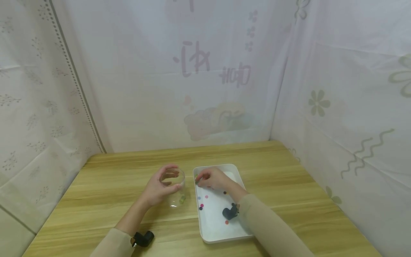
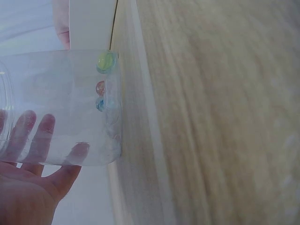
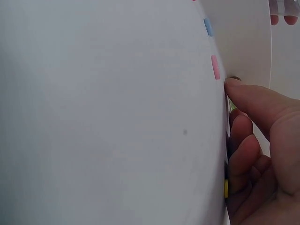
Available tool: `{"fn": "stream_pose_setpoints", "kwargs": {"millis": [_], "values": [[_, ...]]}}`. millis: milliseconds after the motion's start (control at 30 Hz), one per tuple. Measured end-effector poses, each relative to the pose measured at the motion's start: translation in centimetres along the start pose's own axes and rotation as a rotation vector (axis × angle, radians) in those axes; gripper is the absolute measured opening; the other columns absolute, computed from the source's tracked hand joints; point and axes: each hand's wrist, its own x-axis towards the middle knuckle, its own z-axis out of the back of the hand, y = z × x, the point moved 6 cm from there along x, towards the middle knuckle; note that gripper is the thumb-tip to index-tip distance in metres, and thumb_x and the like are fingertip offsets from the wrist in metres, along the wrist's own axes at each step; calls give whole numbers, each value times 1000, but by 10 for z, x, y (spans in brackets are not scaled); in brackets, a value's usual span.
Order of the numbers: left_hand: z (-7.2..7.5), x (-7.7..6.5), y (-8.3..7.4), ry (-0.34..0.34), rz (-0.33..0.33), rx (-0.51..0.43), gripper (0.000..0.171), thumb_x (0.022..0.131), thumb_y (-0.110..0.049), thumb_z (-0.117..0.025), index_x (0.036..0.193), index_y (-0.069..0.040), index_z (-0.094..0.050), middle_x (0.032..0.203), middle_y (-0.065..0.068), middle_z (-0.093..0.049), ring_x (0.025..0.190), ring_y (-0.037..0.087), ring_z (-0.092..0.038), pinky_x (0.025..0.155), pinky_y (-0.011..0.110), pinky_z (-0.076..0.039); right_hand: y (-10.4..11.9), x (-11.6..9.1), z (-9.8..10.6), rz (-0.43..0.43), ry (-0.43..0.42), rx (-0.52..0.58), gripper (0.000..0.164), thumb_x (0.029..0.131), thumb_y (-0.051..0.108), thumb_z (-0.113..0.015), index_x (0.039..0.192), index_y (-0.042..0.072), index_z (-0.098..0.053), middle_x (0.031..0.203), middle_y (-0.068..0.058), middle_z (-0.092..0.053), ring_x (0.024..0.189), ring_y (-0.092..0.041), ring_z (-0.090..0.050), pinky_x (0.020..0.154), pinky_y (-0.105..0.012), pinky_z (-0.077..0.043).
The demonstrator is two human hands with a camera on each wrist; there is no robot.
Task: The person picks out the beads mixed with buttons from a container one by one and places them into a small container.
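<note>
My left hand (image 1: 157,189) grips a clear plastic jar (image 1: 173,202) around its upper part, close above the table. Several glass marbles lie at the jar's bottom; in the left wrist view a yellow-green marble (image 2: 106,61), a reddish one (image 2: 100,87) and a blue one (image 2: 100,103) show through the wall. Inside the white tray (image 1: 212,230), near its far left corner, my right hand (image 1: 216,178) reaches down. Its thumb and curled index finger pinch a small green marble (image 3: 233,107), mostly hidden by the fingers.
Small flat discs are scattered in the tray: a pink one (image 1: 206,196), a light blue one (image 1: 199,197), a black one (image 1: 201,208), an orange-red one (image 1: 227,222) and others. Beside my right fingers is a yellow disc (image 3: 226,188). Patterned curtains (image 1: 192,89) surround the wooden table (image 1: 128,171).
</note>
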Motion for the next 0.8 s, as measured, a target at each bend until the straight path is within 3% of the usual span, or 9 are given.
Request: {"fn": "stream_pose_setpoints", "kwargs": {"millis": [167, 300, 433, 800], "values": [[0, 2, -1, 1, 2, -8, 71, 94, -19, -87, 155, -12, -51, 148, 19, -66, 140, 41, -61, 116, 67, -50, -2, 2, 1, -18, 3, -8, 13, 97, 21, -84, 109, 21, -83, 79, 5, -65, 70, -11, -56, 61, -24, -46], [0, 4, -1, -3, 2, -8, 68, 94, -21, -87, 153, -18, -53, 147, 18, -66, 140, 40, -61, 116, 67, -50, 0, 3, 4, -26, 3, -9, 14, 97, 22, -84, 111, 20, -82, 78, 5, -65, 69, -11, -56, 61, -24, -46], [1, 4, -1, -11, 0, -11, 69, 93, -20, -87, 153, -15, -54, 146, 18, -67, 139, 40, -61, 116, 67, -51, 1, 4, 4, -29, 1, -3, 16, 97, 22, -84, 113, 19, -82, 79, 4, -66, 69, -11, -58, 59, -24, -47], [1, 3, -2, -10, -7, -12, 69, 93, -18, -87, 153, -12, -53, 146, 18, -67, 139, 41, -62, 115, 67, -51, -2, 4, 9, -73, -56, 29, 21, 100, 27, -80, 120, 20, -79, 103, 3, -78, 79, -16, -69, 62, -28, -52]]}}
